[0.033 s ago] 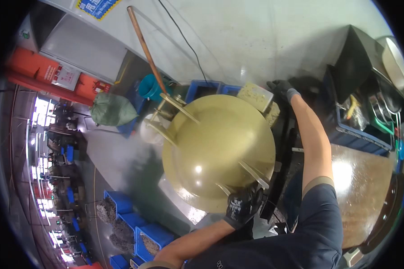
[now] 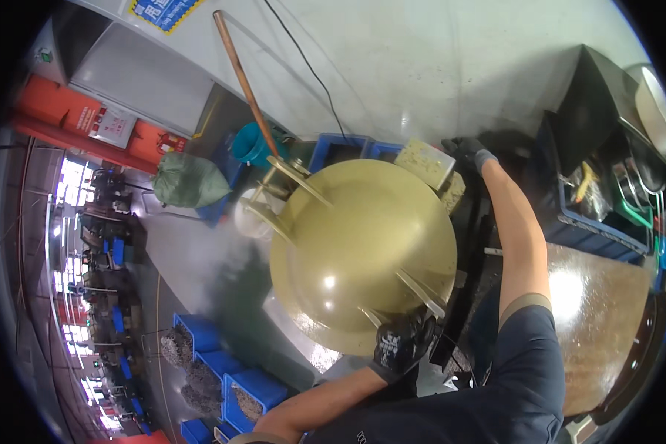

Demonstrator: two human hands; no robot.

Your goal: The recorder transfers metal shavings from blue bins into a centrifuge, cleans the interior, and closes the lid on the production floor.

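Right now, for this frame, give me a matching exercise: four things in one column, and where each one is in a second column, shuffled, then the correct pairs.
Things:
1. large gold metal dome
2. left hand in a black glove
3. right hand in a black glove
4. long wooden pole

Places:
A. leaning against the pale wall
B. on the dome's near rim
C. between the two hands
D. past the dome's far side, by a pale block

Pairs: 1-C, 2-B, 3-D, 4-A

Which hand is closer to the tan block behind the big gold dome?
The right hand. It reaches past the dome to the tan block; the left hand grips the dome's near rim.
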